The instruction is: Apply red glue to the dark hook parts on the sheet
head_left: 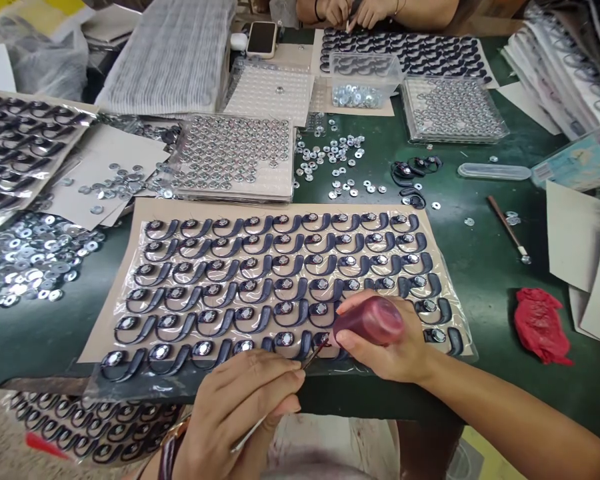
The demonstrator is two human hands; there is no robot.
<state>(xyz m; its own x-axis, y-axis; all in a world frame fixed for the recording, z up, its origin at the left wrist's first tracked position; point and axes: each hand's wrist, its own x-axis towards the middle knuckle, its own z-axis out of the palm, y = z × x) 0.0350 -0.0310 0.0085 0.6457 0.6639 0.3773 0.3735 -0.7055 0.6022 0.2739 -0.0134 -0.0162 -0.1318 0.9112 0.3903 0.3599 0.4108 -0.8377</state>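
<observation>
My right hand is wrapped round a squeeze bottle of dark red liquid, tilted with its nozzle end down to the left. In my left hand is a thin pointed tool; its tip meets a small part in the front row, close to the bottle's nozzle. Both hands are over a plastic-covered card sheet bearing rows of black ear-hook pieces, each with a round silver-centred part. The bottle and my right hand hide some pieces, and my left fingers cover part of the front edge.
Loose metal washers lie at left and beyond the sheet. Trays of round parts, a clear box, a red cloth and a wooden-handled stick surround it. Another person's hands work across the table.
</observation>
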